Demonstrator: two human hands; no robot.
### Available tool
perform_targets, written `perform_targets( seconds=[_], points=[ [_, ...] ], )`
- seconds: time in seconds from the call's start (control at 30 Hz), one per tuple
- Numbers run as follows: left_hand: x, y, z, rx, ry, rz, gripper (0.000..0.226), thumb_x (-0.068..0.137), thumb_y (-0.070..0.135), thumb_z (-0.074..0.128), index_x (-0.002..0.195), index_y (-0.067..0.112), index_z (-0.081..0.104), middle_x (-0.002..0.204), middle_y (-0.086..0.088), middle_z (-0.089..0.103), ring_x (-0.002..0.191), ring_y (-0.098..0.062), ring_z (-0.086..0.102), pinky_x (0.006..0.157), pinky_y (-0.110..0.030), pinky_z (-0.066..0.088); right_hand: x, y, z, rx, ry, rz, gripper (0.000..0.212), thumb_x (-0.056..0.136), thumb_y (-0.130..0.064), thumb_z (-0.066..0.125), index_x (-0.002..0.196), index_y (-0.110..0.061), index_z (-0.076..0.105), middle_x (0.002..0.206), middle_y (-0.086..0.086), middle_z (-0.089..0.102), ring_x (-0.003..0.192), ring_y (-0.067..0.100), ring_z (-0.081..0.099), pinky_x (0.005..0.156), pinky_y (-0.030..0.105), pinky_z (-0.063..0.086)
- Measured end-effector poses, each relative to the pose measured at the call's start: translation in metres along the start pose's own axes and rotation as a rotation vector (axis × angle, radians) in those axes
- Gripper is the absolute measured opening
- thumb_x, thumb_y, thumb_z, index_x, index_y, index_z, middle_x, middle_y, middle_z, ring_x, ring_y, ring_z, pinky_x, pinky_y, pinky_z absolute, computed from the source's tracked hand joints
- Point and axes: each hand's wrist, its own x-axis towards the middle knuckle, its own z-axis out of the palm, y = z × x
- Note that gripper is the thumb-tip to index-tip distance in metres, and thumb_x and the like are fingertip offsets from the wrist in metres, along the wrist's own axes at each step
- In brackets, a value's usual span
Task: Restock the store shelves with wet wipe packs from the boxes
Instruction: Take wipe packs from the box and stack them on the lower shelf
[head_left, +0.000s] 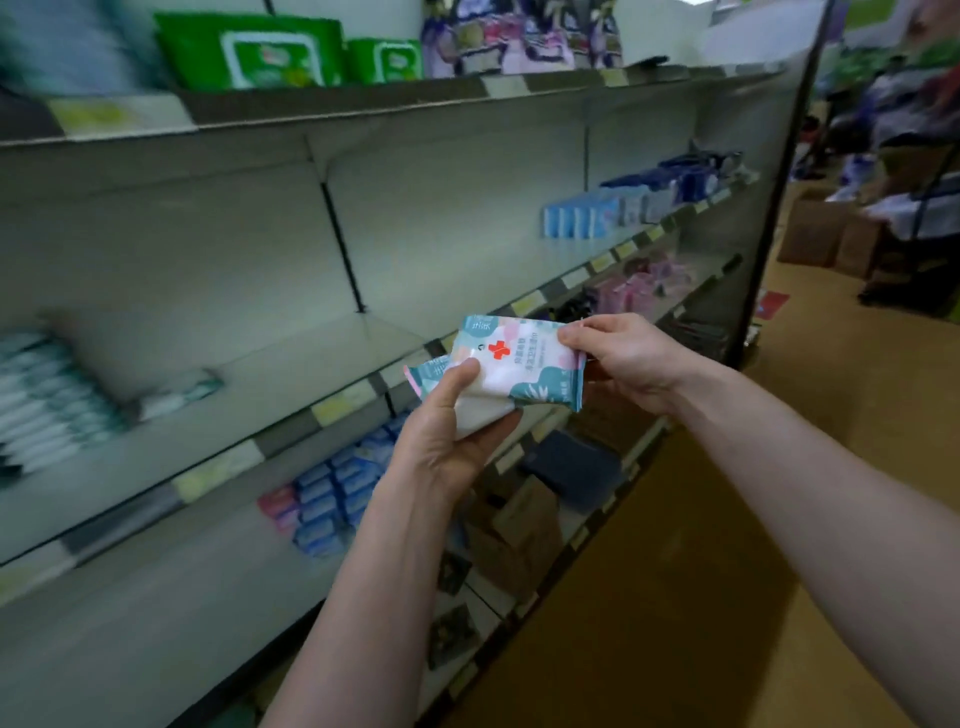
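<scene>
shelf (322, 358) bare; hands (447, 441) (623, 358) grip wipe packs (519, 364) at edge.

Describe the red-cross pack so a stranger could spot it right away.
Before the shelves, two hands meet. The right hand pinches the upper pack, white with teal ends. Only it shows a red cross; the lower pack, in the left hand, shows none.
</scene>
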Motion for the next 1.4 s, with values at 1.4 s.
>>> perform_targets(
  seconds=[1.4],
  points=[
    [0.130, 0.238, -0.289, -0.340, 0.665, 0.418, 0.004, 0.091, 0.000, 0.057, 0.096, 0.000, 0.057, 0.094, -0.022, 0.062, 0.084, -0.036, 0.061, 0.061, -0.050, 0.059, 0.317, -0.022, 0.460, 0.004, -0.627, 0.203, 0.014, 0.095, -0.010, 0.053, 0.082, -0.007, 0.058, 0.078, 0.008, 0.064, 0.063, 0.017, 0.061, 0.041, 0.020, 0.051]
  ],
)
